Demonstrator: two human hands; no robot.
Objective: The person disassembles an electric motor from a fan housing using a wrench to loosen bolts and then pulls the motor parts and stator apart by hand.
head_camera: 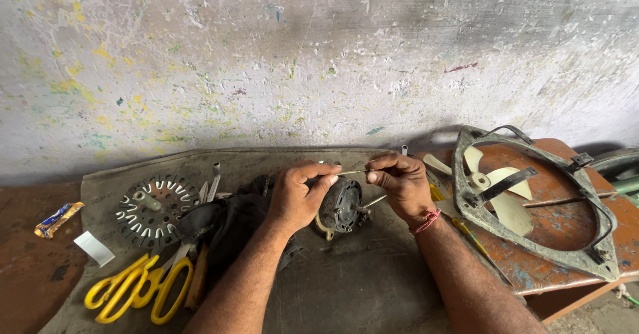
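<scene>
Two bare hands are shown above a grey mat (346, 287). A thin pale wire (351, 172) is pinched at one end by the left hand (297, 197) and at the other by the right hand (401, 186); both are closed on it, fingertips nearly meeting. Just below the wire, between the hands, a small dark motor (341, 205) is seen on the mat. Dark cloth (229, 224), a slotted metal disc (152, 209) and yellow scissors (136, 287) are placed left of the left hand. A fan frame (532, 204) lies right of the right hand.
</scene>
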